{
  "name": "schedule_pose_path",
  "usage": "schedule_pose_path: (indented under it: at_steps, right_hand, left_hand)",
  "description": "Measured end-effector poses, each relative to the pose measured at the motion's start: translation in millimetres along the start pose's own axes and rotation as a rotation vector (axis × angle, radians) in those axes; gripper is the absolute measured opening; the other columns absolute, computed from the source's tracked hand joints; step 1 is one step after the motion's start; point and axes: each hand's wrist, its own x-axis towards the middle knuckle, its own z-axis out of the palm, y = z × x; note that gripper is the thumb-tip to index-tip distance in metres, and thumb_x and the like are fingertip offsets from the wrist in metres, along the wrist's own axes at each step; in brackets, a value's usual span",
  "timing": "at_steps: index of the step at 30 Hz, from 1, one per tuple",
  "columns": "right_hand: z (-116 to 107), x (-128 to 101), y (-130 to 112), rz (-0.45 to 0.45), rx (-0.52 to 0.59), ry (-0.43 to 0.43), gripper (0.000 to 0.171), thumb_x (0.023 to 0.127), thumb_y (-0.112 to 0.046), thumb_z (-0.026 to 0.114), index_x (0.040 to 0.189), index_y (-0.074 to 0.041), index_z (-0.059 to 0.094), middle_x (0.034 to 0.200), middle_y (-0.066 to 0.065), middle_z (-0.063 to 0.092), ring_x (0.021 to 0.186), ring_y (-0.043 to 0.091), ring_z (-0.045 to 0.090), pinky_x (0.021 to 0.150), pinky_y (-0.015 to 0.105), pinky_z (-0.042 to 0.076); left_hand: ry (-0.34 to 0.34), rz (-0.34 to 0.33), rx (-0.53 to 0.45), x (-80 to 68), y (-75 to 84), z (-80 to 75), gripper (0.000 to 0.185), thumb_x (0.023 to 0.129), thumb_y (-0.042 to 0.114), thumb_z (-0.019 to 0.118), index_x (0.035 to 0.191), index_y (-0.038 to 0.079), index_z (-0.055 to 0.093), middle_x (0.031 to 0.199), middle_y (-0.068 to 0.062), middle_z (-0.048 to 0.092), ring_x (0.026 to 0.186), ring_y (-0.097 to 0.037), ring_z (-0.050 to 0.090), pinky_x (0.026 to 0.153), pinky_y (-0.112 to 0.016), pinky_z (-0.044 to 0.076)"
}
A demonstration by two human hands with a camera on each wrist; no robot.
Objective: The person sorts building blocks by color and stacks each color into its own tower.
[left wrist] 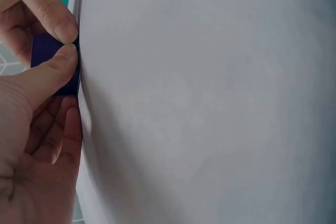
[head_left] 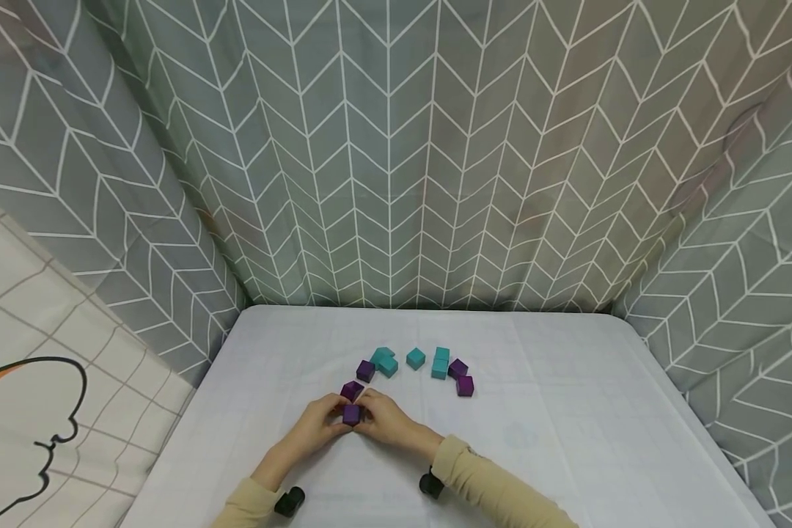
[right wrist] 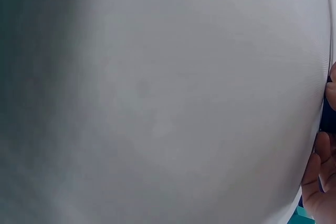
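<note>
Both hands meet at the near left of the block arc, around a purple cube (head_left: 351, 415). My left hand (head_left: 313, 427) holds its left side, thumb at the near face and fingers curled beyond. From the right, my right hand (head_left: 386, 419) pinches the same cube. In the left wrist view both thumb tips come together on the front of the cube (left wrist: 43, 51), which looks dark blue there. Just past the fingers sits a second purple cube (head_left: 351, 390), partly covered by them. Only a sliver of the held cube (right wrist: 329, 116) shows in the right wrist view.
Farther along the arc are a purple cube (head_left: 366, 371), teal blocks (head_left: 388, 366), a single teal cube (head_left: 416, 358), two teal cubes (head_left: 439, 368) in line, and two purple cubes (head_left: 465, 386) at right. Everything stands on a white-covered table (head_left: 567, 411), with patterned curtains (head_left: 396, 183) behind.
</note>
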Motion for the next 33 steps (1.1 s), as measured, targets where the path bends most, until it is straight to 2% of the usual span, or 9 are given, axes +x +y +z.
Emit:
schedule_pose_path:
  at_steps: [5, 16, 21, 25, 30, 33]
  right_hand:
    - [0.2, -0.8, -0.7, 0.018, 0.011, 0.000, 0.026, 0.074, -0.017, 0.072, 0.095, -0.006, 0.061, 0.092, -0.001, 0.054, 0.075, 0.005, 0.047, 0.066, 0.010, 0.038]
    - [2.2, -0.8, 1.2, 0.000, 0.007, 0.014, 0.028, 0.075, -0.017, 0.071, 0.097, -0.006, 0.060, 0.101, 0.004, 0.055, 0.079, 0.006, 0.050, 0.069, 0.011, 0.040]
    - [3.4, -2.9, 0.0, 0.015, 0.029, 0.005, 0.027, 0.075, -0.016, 0.071, 0.096, -0.006, 0.059, 0.097, 0.002, 0.054, 0.075, 0.004, 0.047, 0.066, 0.011, 0.038]
    - [3.2, -3.2, -0.4, 0.026, 0.031, 0.011, 0.027, 0.074, -0.018, 0.072, 0.095, -0.006, 0.060, 0.094, 0.001, 0.054, 0.073, 0.003, 0.046, 0.064, 0.011, 0.039]
    - [-4.6, 1.9, -3.7, 0.036, 0.005, -0.009, 0.033, 0.073, -0.021, 0.073, 0.098, -0.004, 0.060, 0.097, 0.003, 0.055, 0.081, 0.006, 0.050, 0.072, 0.014, 0.042]
    - [-13.3, 7.1, -9.2, 0.048, 0.005, -0.035, 0.034, 0.073, -0.021, 0.072, 0.099, -0.003, 0.060, 0.096, 0.003, 0.054, 0.076, 0.007, 0.050, 0.067, 0.012, 0.040]
  left_hand:
    - [-0.004, -0.017, -0.037, -0.8, -0.8, 0.3, 0.033, 0.070, 0.009, 0.073, 0.098, 0.003, 0.057, 0.093, -0.006, 0.061, 0.082, -0.018, 0.061, 0.072, -0.028, 0.050]
    - [-0.018, -0.045, 0.004, 0.7, 0.2, 0.0, 0.033, 0.069, 0.009, 0.074, 0.097, 0.004, 0.058, 0.091, -0.003, 0.060, 0.080, -0.013, 0.058, 0.070, -0.027, 0.049]
    - [-0.039, -0.070, 0.001, -1.4, 1.4, -0.2, 0.033, 0.071, 0.012, 0.073, 0.098, 0.004, 0.058, 0.092, -0.004, 0.060, 0.081, -0.014, 0.058, 0.071, -0.028, 0.049]
    - [-0.039, -0.060, -0.009, -1.4, 2.0, -0.3, 0.032, 0.072, 0.012, 0.073, 0.099, 0.004, 0.057, 0.093, -0.004, 0.060, 0.082, -0.015, 0.058, 0.071, -0.029, 0.049]
    - [-0.053, -0.077, -0.019, 0.1, 2.2, -1.4, 0.034, 0.072, 0.012, 0.072, 0.101, 0.003, 0.057, 0.096, -0.005, 0.060, 0.085, -0.015, 0.058, 0.074, -0.028, 0.049]
    - [-0.062, -0.082, -0.014, 0.7, 1.1, -2.0, 0.034, 0.073, 0.013, 0.072, 0.101, 0.003, 0.057, 0.097, -0.005, 0.060, 0.086, -0.016, 0.059, 0.075, -0.027, 0.049]
